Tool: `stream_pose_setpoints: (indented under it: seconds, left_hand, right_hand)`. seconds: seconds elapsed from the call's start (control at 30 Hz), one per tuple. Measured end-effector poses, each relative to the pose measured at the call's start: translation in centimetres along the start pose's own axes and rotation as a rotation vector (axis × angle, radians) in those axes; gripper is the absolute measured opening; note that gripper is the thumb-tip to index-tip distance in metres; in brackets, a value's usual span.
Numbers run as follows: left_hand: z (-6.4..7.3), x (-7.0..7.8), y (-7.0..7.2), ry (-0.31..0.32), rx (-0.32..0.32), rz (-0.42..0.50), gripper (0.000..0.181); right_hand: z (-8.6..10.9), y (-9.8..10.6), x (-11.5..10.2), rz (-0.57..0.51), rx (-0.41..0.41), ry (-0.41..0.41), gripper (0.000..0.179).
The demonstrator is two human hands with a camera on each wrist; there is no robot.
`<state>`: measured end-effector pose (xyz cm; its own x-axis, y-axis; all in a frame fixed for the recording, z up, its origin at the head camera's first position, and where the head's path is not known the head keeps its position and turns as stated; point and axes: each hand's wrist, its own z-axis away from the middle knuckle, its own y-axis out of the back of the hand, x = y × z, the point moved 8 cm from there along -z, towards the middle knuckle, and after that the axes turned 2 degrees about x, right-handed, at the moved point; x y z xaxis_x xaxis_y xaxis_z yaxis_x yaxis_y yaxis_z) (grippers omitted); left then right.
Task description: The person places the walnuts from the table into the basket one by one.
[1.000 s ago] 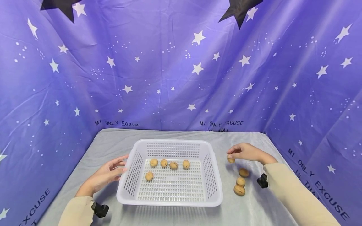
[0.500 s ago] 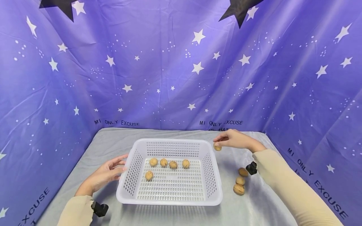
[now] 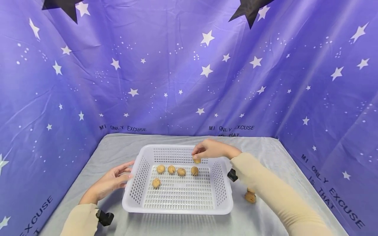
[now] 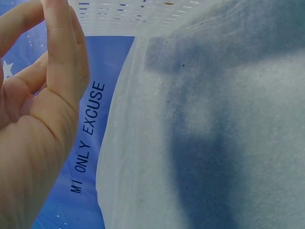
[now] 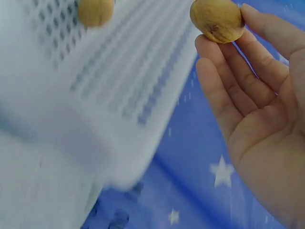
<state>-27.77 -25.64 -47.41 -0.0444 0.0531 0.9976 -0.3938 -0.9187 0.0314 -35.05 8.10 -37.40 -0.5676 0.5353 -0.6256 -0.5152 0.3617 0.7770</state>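
Observation:
A white perforated plastic basket (image 3: 177, 212) stands on the table with several walnuts in it; one walnut (image 3: 156, 183) lies apart, in front of the row along the back. Over the back right part of the basket, my right hand (image 3: 214, 149) pinches a walnut (image 5: 217, 20) between thumb and fingertips. My left hand (image 3: 107, 182) is at the basket's left side, its fingers extended toward the rim; whether they touch it I cannot tell. In the left wrist view the left hand (image 4: 43, 95) holds nothing visible.
Outside the basket to the right, a walnut (image 3: 250, 197) lies on the grey cloth (image 3: 260, 226), with another partly hidden behind the right sleeve (image 3: 265, 186). Purple star-printed curtains (image 3: 177, 65) close off the back and both sides.
My right hand has carried the walnut leftward from the right of the basket, across its right rim, to above its inside. The left hand and the basket stay in place.

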Motion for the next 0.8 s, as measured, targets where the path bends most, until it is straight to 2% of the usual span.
stream_pose_setpoints:
  seconds: [0.27, 0.47, 0.67, 0.8]
  left_hand:
    - [-0.1, -0.1, 0.0, 0.004, 0.005, -0.001, 0.066]
    - [-0.1, 0.0, 0.1, -0.004, 0.006, -0.013, 0.066]
    - [0.0, -0.1, 0.1, -0.006, 0.008, -0.013, 0.066]
    - [0.0, -0.2, 0.2, -0.005, 0.010, -0.008, 0.066]
  right_hand:
    - [-3.8, -5.1, -1.8, 0.012, -0.087, -0.001, 0.023]
    - [-6.1, -8.1, -2.4, -0.014, -0.103, -0.004, 0.023]
    - [-7.8, -11.3, -2.4, -0.013, -0.140, -0.023, 0.018]
    - [-8.5, -12.7, -2.3, 0.025, -0.139, -0.043, 0.017]
